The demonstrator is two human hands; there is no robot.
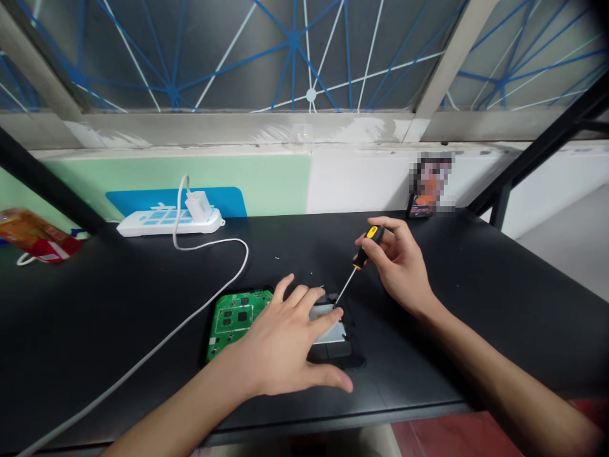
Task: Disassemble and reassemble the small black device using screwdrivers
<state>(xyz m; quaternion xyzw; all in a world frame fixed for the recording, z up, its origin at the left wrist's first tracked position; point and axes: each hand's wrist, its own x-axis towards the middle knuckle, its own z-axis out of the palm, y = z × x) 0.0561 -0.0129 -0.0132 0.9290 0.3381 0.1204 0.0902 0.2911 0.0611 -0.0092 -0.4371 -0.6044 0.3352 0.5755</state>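
Observation:
My right hand (399, 263) is closed around the black and yellow handle of a screwdriver (372, 240). Its thin shaft slants down to the left, the tip at the upper edge of a silver plate (328, 333) in a black device housing (339, 350). Across the middle of the device lies my left hand (290, 343), palm down with fingers spread, the index finger near the screwdriver tip. To the left of that hand shows a green circuit board (238, 317) with dark chips. My left hand hides the part between board and plate.
A white power strip (171, 222) with a plugged-in charger (198, 205) stands at the back left; its white cable (190, 316) runs past the device. A red-orange packet (40, 236) lies far left. Tiny bits (311, 273) lie behind the device. A pixelated upright object (428, 187) leans at the back right.

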